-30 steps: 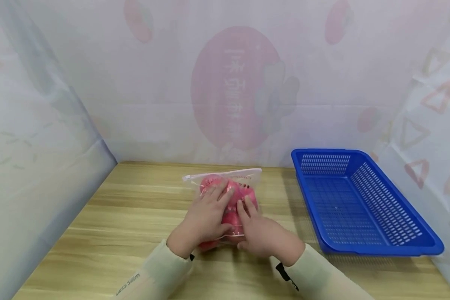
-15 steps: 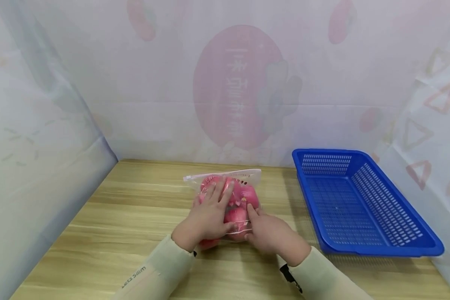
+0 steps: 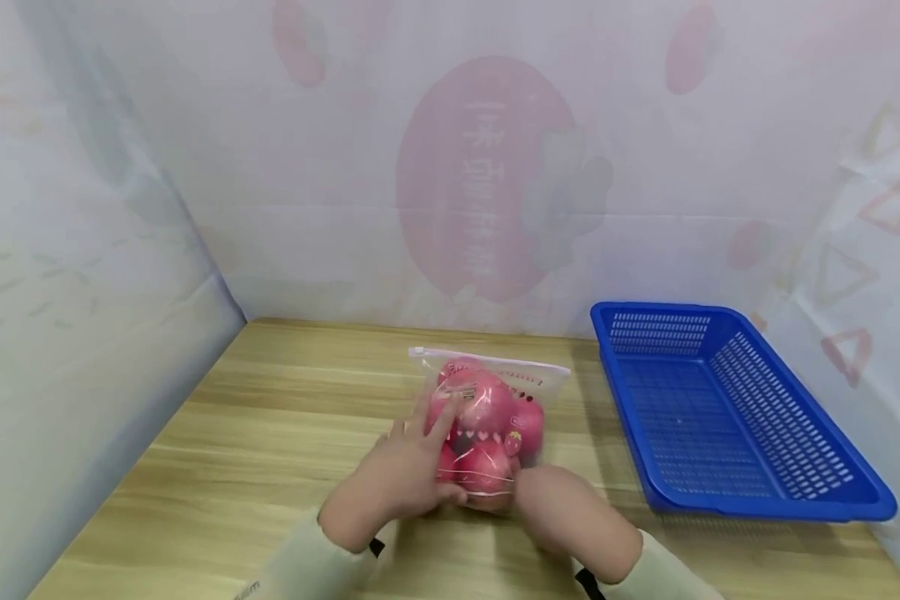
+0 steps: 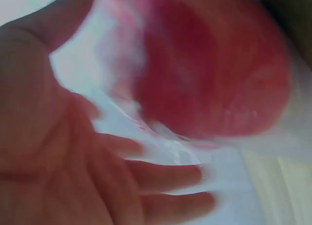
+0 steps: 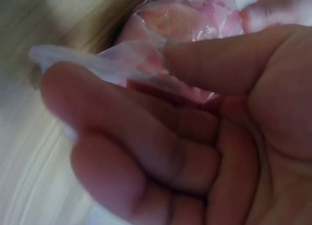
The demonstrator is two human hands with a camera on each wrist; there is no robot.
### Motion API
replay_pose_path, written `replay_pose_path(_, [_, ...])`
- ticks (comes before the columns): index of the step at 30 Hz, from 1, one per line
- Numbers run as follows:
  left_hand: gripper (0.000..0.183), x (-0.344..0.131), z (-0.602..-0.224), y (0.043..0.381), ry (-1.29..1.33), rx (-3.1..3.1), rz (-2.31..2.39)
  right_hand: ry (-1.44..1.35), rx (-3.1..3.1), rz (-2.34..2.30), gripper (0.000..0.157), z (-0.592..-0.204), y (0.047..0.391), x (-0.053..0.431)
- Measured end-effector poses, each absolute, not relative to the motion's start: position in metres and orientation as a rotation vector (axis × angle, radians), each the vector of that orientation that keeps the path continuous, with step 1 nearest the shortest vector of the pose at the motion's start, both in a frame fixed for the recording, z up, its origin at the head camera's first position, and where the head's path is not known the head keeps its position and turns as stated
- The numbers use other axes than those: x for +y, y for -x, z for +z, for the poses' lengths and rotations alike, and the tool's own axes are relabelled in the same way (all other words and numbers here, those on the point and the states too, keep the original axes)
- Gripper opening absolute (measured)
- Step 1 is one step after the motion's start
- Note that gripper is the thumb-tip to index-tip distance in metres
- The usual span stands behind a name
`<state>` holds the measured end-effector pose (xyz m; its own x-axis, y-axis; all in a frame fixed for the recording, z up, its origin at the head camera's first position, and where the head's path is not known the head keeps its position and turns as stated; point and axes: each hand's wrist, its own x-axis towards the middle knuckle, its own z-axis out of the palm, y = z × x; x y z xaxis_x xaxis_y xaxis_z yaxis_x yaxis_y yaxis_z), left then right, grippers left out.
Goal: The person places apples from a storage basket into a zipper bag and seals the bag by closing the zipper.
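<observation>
A clear zip bag (image 3: 487, 400), printed with hearts and strawberries, lies in the middle of the table with several round, pink-red fruit-like things inside. Its white slider strip faces the far side. My left hand (image 3: 408, 467) is along the bag's left side, fingers extended and the foremost ones over the plastic. In the left wrist view the palm and spread fingers of the left hand (image 4: 97, 156) are beside the blurred red contents. My right hand (image 3: 562, 508) pinches the bag's near right edge. The right wrist view has the plastic between thumb and curled fingers of the right hand (image 5: 146, 132).
A blue perforated basket (image 3: 645, 442) stands right of the bag on the wood-grain table (image 3: 285, 400). Pale printed cloth (image 3: 330, 192) hangs behind the table and along both sides.
The bag has shifted right and turned, its strip now sloping down to the right. My right fingers have moved from on top of the bag to its edge and curled there.
</observation>
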<state>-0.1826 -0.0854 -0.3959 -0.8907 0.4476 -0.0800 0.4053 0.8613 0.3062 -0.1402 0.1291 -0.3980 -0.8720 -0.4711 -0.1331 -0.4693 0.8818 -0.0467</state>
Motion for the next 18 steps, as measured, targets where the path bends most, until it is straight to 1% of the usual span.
replay_pose_path(1, [0.115, -0.086, -0.396, 0.178, -0.632, 2.88, 0.415, 0.694, 2.916, -0.009, 0.021, -0.398, 0.139, 0.13])
replay_pose_path(3, [0.115, -0.087, -0.399, 0.172, -0.596, 2.865, 0.401, 0.604, 2.921, 0.009, 0.026, -0.398, 0.136, 0.131])
replay_pose_path(8, [0.112, -0.08, -0.408, 0.169, -0.543, 2.89, 0.425, 0.457, 2.969, 0.02, 0.026, -0.398, 0.134, 0.136])
replay_pose_path(11, [0.112, -0.076, -0.411, 0.172, -0.524, 2.889, 0.464, 0.413, 2.978, -0.038, 0.02, -0.398, 0.133, 0.14])
replay_pose_path(14, [0.112, -0.074, -0.412, 0.174, -0.523, 2.886, 0.498, 0.392, 2.97, -0.04, 0.019, -0.399, 0.131, 0.147])
replay_pose_path(18, [0.115, -0.077, -0.412, 0.176, -0.511, 2.858, 0.533, 0.328, 2.96, 0.033, 0.025, -0.399, 0.131, 0.152])
